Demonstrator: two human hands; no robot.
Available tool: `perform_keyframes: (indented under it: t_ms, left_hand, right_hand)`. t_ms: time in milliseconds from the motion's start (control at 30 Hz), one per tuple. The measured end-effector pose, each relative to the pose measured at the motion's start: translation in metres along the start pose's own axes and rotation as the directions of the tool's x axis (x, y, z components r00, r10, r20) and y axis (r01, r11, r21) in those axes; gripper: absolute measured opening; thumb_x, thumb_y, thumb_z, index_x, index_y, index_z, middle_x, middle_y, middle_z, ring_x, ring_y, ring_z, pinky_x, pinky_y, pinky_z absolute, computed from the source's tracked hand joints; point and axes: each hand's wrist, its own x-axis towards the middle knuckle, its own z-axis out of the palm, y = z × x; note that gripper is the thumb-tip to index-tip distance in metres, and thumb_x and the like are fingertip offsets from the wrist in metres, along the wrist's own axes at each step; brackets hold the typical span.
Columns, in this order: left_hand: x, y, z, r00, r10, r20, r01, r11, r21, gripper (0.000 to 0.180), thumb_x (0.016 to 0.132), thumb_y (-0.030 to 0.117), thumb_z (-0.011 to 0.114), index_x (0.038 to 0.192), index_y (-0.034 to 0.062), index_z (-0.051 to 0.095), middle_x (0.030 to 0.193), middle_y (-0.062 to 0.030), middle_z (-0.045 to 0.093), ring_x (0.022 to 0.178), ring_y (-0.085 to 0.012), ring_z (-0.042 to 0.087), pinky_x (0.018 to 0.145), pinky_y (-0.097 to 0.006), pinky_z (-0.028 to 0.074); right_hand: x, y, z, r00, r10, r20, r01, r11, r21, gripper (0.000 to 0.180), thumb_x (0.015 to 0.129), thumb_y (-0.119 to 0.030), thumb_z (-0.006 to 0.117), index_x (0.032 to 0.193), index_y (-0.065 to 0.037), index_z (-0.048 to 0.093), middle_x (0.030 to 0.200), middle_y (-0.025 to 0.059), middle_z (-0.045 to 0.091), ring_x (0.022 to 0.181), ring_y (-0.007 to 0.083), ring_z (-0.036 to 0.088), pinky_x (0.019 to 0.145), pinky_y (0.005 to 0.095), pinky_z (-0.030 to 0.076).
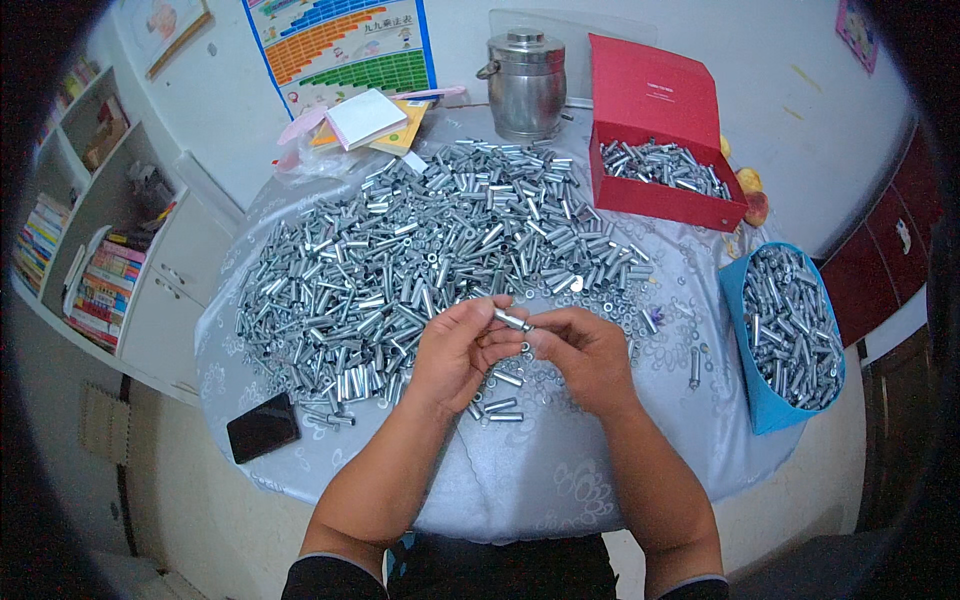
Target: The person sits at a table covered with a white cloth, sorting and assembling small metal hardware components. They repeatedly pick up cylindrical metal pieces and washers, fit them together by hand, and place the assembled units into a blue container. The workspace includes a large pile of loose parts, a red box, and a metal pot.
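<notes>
Over the near edge of a big heap of loose silver metal sleeves (400, 250), my two hands meet on one small metal sleeve (511, 320). My left hand (455, 350) holds its left end between thumb and fingers. At its right end, my right hand (588, 358) pinches it with thumb and forefinger; a small ring-like part seems to sit there, too small to make out. Just below my hands, a few sleeves (502, 405) lie on the tablecloth. Small rings or nuts (640, 320) are scattered to the right of the heap.
A blue container (735, 310) full of metal pieces stands at the right; behind it is an open red box (665, 204), also holding pieces. A steel pot (527, 85) and papers (367, 118) stand at the back. A black phone (263, 428) lies at the left table edge.
</notes>
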Motion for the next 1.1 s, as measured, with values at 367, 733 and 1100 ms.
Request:
perform_keyframes:
  t_ms: [367,733,1100]
  left_hand:
    - [0.001,-0.008,-0.003,0.999,-0.037,0.01,0.037,0.999,0.04,0.035,0.099,0.026,0.047,0.112,-0.0053,0.055,0.105,-0.02,0.065,0.086,-0.0235,0.068,0.077,-0.033,0.058]
    - [-0.008,-0.013,0.005,0.997,-0.012,0.08,-0.041,0.783,0.62,0.024,0.095,0.015,0.055,0.111,-0.0015,0.063,0.091,-0.0065,0.066,0.079,-0.0123,0.064,0.071,-0.025,0.053]
    - [-0.006,-0.011,0.011,0.987,0.141,0.076,-0.158,0.777,0.609,0.02,0.089,0.014,0.065,0.103,-0.0001,0.068,0.074,0.0005,0.061,0.058,-0.0034,0.048,0.052,-0.019,0.037]
  right_hand:
    - [0.002,-0.002,-0.003,0.956,-0.292,0.035,0.288,0.906,-0.311,0.014,0.078,-0.009,0.073,0.09,-0.004,0.068,0.08,0.0063,0.061,0.066,0.0132,0.059,0.06,0.027,0.047]
    - [0.004,-0.005,-0.002,0.956,-0.293,0.029,0.288,0.909,-0.302,0.015,0.08,-0.012,0.071,0.093,-0.005,0.067,0.086,0.0085,0.06,0.066,0.0166,0.057,0.06,0.0281,0.046]
    - [0.006,0.0,-0.009,0.936,-0.347,0.066,0.339,0.831,-0.441,0.007,0.089,-0.009,0.06,0.088,-0.002,0.058,0.076,0.0046,0.054,0.065,0.0119,0.05,0.059,0.0269,0.041]
